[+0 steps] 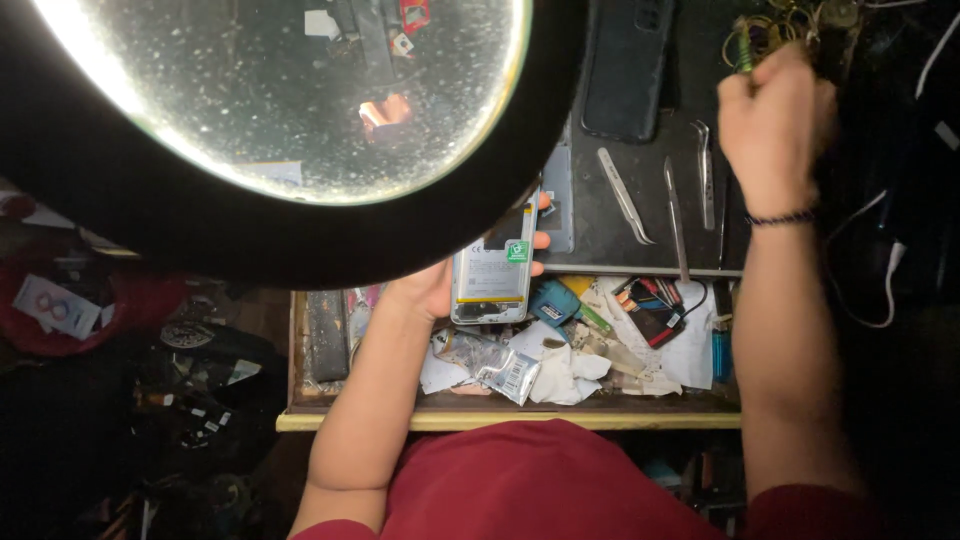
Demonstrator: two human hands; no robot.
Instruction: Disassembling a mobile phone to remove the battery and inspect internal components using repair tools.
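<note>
At frame centre the left hand [430, 290] gripped an opened phone [492, 272] steadily over the drawer [500, 420], while the right hand [775, 125], upper right, clenched a green-handled tool [744, 45].

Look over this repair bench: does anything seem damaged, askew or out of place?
Yes. The phone in the left hand has its back off, battery exposed. The open drawer below is a jumble of crumpled papers and small parts. Tweezers lie at mixed angles.

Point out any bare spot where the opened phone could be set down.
The dark mat is bare between the black phone case and the tweezers, and just below them. The drawer is crowded with papers and parts. The left hand holds the opened phone; the right hand reaches into tangled wires.
</note>
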